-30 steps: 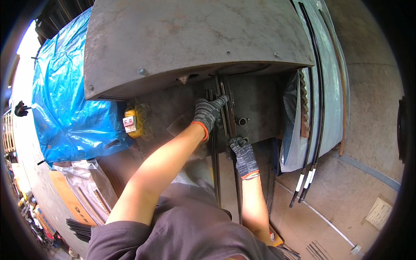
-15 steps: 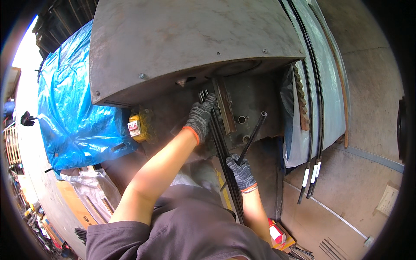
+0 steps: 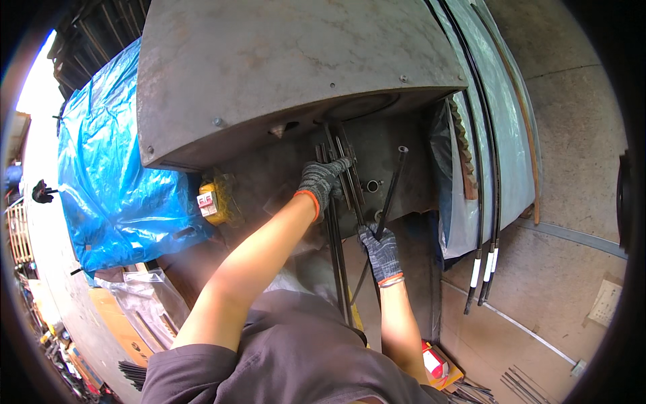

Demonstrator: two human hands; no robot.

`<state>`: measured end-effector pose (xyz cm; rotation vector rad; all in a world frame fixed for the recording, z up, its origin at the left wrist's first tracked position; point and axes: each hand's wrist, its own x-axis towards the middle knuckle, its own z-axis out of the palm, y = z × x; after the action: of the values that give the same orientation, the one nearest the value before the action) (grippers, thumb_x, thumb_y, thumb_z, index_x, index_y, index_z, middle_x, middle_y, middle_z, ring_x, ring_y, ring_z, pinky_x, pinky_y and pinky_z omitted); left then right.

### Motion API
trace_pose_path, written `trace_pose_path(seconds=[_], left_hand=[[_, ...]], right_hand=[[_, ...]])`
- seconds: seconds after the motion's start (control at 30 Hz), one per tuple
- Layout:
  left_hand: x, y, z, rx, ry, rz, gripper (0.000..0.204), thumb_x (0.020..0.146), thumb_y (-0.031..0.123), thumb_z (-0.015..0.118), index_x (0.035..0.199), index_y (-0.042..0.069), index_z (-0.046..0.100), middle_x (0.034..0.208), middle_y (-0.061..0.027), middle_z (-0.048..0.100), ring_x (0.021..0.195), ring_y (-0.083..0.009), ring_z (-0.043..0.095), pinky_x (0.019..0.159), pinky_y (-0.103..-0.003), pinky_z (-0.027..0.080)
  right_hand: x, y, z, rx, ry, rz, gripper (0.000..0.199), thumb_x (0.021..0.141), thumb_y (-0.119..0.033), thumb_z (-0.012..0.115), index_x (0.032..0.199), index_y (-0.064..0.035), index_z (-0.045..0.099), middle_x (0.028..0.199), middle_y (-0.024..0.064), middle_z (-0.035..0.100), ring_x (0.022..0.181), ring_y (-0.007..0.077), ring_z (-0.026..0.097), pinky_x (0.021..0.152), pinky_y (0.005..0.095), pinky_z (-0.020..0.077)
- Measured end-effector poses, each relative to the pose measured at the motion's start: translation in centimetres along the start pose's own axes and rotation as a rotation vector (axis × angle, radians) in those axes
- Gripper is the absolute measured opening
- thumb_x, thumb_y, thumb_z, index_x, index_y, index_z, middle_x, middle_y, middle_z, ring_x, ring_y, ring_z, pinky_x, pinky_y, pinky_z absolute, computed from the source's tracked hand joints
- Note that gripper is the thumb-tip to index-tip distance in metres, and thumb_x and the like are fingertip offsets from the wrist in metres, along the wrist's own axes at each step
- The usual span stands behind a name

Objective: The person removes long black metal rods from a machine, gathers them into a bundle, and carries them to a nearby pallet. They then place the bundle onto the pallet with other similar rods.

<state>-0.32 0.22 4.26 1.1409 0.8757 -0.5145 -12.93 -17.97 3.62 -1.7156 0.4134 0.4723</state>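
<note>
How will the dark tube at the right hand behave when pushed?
The dark tube is probably stiff: it juts straight from the right hand. Its round end suggests it may roll if laid down. The hollow-looking end hints at less weight than solid bar.

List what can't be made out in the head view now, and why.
In the head view:
Lower ends of the dark rods: behind the shirt.
Palms of the left hand and right hand: hidden by the glove backs.
Top of the grey housing: cut off by the upper edge.
Far-left clutter: small, blurred.
</note>
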Motion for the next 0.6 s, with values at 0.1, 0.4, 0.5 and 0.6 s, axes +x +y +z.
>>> trace_pose_path(seconds=[0.1,0.4,0.5,0.6], left_hand=[[0.7,-0.3,-0.3,0.074,0.033,-0.017,0.025,0.072,0.026,0.078,0.071,0.007,0.063,0.053,-0.0021,0.052,0.039,-0.0136,0.044,0.038,-0.03,0.038],[0.5,-1.0,0.1,-0.025,0.101,0.081,0.035,0.07,0.03,0.079,0.072,0.003,0.057,0.054,-0.0062,0.053,0.039,-0.017,0.046,0.037,-0.033,0.038],[0.7,-1.3,0.3,-0.016,0.144,0.114,0.036,0.07,0.03,0.079,0.075,0.002,0.057,0.057,-0.0064,0.054,0.041,-0.0168,0.047,0.038,-0.032,0.039],[0.6,-1.2,0.2,-0.032,0.09,0.113,0.036,0.07,0.03,0.079,0.076,0.002,0.057,0.057,-0.0062,0.055,0.041,-0.0165,0.048,0.038,-0.032,0.04]], right_hand=[[0.5,-0.2,0.2,-0.021,0.004,0.025,0.015,0.085,-0.014,0.065,0.076,-0.0035,0.062,0.066,-0.0027,0.056,0.058,0.0066,0.049,0.054,0.0227,0.0389],[2.1,2.4,-0.3,0.215,-0.033,0.108,0.012,0.083,-0.009,0.065,0.091,0.0004,0.066,0.083,0.0022,0.064,0.07,0.0095,0.055,0.066,0.0266,0.0463],[2.1,1.7,-0.2,0.291,-0.073,0.129,0.01,0.083,-0.007,0.065,0.09,0.0,0.065,0.082,0.0024,0.063,0.07,0.0106,0.056,0.066,0.0263,0.0471],[2.0,1.2,-0.2,0.324,-0.089,0.137,0.009,0.083,-0.006,0.064,0.089,-0.0003,0.065,0.079,0.0022,0.063,0.07,0.0114,0.057,0.065,0.0256,0.0473]])
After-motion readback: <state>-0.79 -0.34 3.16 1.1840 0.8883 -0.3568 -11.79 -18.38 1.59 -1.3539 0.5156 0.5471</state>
